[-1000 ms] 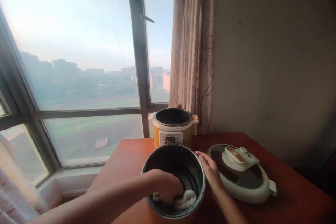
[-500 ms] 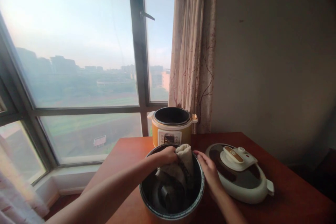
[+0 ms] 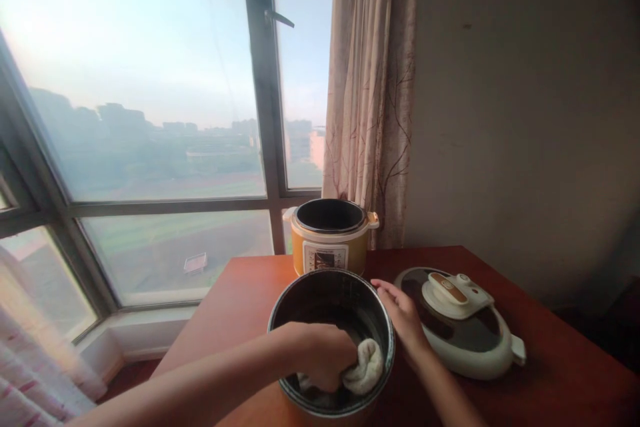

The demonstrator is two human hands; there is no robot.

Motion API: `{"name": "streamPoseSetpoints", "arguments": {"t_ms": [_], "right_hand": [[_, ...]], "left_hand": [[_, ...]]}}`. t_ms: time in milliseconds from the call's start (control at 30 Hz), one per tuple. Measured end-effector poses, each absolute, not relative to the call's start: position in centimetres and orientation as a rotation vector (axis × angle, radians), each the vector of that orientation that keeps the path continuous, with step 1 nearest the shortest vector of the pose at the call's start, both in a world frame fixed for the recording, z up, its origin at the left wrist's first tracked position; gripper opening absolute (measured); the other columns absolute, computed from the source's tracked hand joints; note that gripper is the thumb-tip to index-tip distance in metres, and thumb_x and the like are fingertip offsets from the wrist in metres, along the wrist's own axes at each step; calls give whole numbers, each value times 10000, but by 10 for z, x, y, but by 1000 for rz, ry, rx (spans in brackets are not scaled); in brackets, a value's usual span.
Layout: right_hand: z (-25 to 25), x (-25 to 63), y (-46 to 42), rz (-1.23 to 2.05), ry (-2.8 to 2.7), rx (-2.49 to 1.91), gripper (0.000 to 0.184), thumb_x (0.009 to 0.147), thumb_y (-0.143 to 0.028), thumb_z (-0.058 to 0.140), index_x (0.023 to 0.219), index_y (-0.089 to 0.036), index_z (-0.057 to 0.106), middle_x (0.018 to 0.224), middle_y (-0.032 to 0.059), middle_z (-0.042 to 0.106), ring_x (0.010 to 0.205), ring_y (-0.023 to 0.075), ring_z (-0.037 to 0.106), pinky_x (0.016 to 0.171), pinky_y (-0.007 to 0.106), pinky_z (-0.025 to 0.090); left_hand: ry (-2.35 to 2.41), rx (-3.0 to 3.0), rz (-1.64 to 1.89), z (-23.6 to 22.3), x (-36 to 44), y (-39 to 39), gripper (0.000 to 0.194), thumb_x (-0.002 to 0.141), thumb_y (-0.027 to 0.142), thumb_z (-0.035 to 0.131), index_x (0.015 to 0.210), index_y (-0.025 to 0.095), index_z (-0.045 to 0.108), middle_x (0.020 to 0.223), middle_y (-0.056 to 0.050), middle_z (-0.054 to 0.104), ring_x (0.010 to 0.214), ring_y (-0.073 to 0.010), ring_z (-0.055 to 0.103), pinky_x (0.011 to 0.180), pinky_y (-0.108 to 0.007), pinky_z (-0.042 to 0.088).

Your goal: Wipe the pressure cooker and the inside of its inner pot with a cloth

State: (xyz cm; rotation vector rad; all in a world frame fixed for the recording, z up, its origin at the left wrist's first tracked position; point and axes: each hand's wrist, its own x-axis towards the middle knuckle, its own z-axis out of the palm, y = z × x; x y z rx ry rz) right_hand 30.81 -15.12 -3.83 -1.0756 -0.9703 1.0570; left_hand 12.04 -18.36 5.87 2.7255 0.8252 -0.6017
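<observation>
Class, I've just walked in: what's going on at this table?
A person's left hand is down inside a dark pot, holding a pale cloth. The right hand is at the pot's right rim. Behind the pot stands an open yellow cooker; to its right, a lid lies on the red-brown table.

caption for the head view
Left hand holds a cloth inside a pot while the right hand steadies its rim.

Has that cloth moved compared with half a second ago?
Yes. The cloth was up at the far rim, right by the yellow cooker; now it is nearer the person, away from the cooker, down inside the pot.
</observation>
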Motion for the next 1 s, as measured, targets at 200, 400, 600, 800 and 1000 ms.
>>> {"name": "streamPoseSetpoints", "arguments": {"t_ms": [200, 400, 600, 800, 1000], "right_hand": [[-34, 306, -152, 1138, -951, -1072, 668, 686, -679, 768, 1141, -191, 740, 1049, 109, 790, 978, 305, 726, 859, 393, 548], [-46, 306, -204, 897, -834, -1216, 708, 677, -775, 701, 1095, -207, 770, 1254, 116, 726, 1250, 331, 612, 1045, 395, 489], [-75, 295, -257, 1003, -877, -1244, 801, 706, -726, 726, 1336, -235, 670, 1085, 117, 784, 1008, 341, 729, 803, 363, 602], [-72, 290, -240, 944, -903, -1183, 685, 767, -639, 710, 1313, -227, 689, 1392, 106, 647, 1316, 344, 573, 1003, 362, 534], [-58, 288, -233, 902, -863, -1178, 669, 727, -581, 747, 1287, -216, 711, 1062, 102, 781, 1125, 349, 668, 894, 378, 564]], "left_hand": [[648, 2828, -1096, 72, 110, -186, 310, 688, 192, 679, 960, 128, 812, 835, -187, 798, 736, -328, 741, 539, -344, 477], [606, 2785, -1014, 65, 112, -180, 268, 683, 188, 674, 921, 165, 794, 778, -123, 787, 653, -274, 704, 531, -313, 456], [846, 2604, -640, 52, 118, -180, 234, 709, 189, 627, 897, 177, 764, 802, -80, 762, 676, -227, 662, 583, -290, 470], [1295, 1865, -49, 32, 134, -169, 224, 649, 141, 633, 843, 170, 742, 797, -17, 714, 729, -196, 660, 607, -258, 498], [1452, 1825, 147, 13, 155, -156, 309, 769, 122, 514, 1014, 92, 700, 1016, -118, 734, 855, -196, 698, 629, -218, 518]]}}
